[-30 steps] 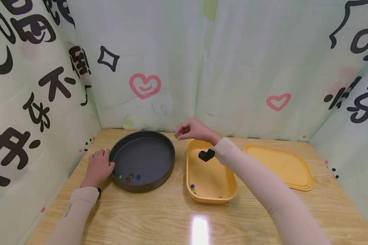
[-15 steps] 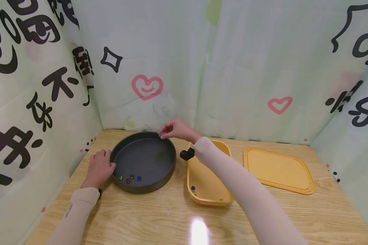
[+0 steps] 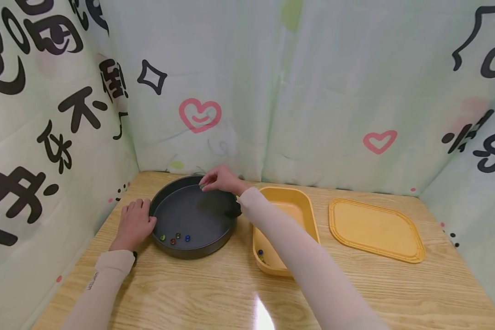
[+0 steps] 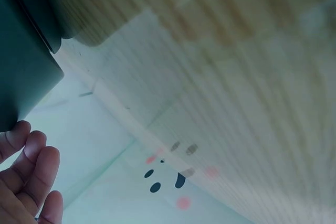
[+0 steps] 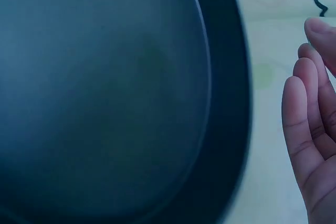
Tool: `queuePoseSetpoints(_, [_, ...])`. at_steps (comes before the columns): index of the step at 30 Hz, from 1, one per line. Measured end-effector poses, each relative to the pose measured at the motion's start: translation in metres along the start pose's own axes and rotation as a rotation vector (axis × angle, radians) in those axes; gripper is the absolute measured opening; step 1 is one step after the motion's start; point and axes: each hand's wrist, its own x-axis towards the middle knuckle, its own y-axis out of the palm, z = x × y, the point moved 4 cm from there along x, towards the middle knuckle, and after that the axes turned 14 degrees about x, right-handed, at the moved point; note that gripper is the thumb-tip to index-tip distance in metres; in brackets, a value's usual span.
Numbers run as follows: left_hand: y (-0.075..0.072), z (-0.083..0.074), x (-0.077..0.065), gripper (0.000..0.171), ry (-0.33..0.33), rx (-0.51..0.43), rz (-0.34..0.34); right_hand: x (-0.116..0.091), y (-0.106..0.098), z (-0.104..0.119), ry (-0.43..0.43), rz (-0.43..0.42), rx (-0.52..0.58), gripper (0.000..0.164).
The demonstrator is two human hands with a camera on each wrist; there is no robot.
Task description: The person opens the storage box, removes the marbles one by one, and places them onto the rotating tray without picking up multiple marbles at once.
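Over the far part of a round dark pan (image 3: pixel 189 215), my right hand (image 3: pixel 222 180) pinches a small greenish glass marble (image 3: pixel 201 186) between thumb and fingertips. In the right wrist view the fingers (image 5: pixel 299 124) show beside the pan's wall, and the marble is out of sight. My left hand (image 3: pixel 134 224) rests against the pan's left side, thumb at the rim. The left wrist view has its fingertips (image 4: pixel 23 128) at the dark wall. Several marbles lie in the pan's near left part, among them a blue marble (image 3: pixel 187 238) and a reddish marble (image 3: pixel 173 241).
Right of the pan stands a yellow rectangular container (image 3: pixel 313 220), partly covered by my right forearm. A blue marble (image 3: pixel 260 252) lies in its near left corner with yellowish ones. A flat yellow lid (image 3: pixel 375 229) lies farther right on the wooden table (image 3: pixel 181 293). Printed curtains (image 3: pixel 321 91) surround the table.
My right hand has carried the pinched marble leftward from above the container's far left corner to over the pan. My left hand has stayed at the pan's side.
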Motion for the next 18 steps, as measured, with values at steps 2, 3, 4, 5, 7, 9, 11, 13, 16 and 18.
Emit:
queuePoseSetpoints(2, [0.000,0.000,0.000,0.024,-0.001,-0.002,0.003,0.003,0.006,-0.004,-0.004,0.011,-0.014,0.021])
queuePoseSetpoints(3, [0.000,0.000,0.000,0.025,-0.002,-0.005,0.004,0.004,0.008,-0.006,-0.005,0.015,-0.019,0.022])
queuePoseSetpoints(4, [0.001,0.000,0.000,0.025,-0.001,-0.005,0.005,0.005,0.011,-0.007,0.003,0.021,-0.016,0.022])
queuePoseSetpoints(5, [0.001,0.000,0.000,0.025,-0.001,-0.005,0.006,0.006,0.014,-0.009,0.011,0.027,-0.017,0.023])
queuePoseSetpoints(7, [0.001,0.001,0.001,0.026,-0.001,-0.005,0.009,0.008,0.019,-0.013,0.023,0.037,-0.016,0.023])
queuePoseSetpoints(9, [0.002,0.001,0.001,0.026,0.001,-0.007,0.012,0.011,0.023,-0.018,0.040,0.049,-0.029,0.023])
queuePoseSetpoints(11, [0.002,0.002,0.001,0.027,0.002,-0.007,0.014,0.013,0.027,-0.022,0.054,0.061,-0.046,0.022])
queuePoseSetpoints(13, [0.003,0.002,0.001,0.027,0.003,-0.005,0.016,0.015,0.031,-0.027,0.072,0.074,-0.056,0.020])
queuePoseSetpoints(16, [0.004,0.002,0.001,0.027,0.002,-0.002,0.015,0.018,0.035,-0.033,0.091,0.084,-0.070,0.018])
queuePoseSetpoints(18, [0.003,0.002,0.001,0.027,0.002,0.000,0.016,0.019,0.037,-0.037,0.108,0.086,-0.077,0.018])
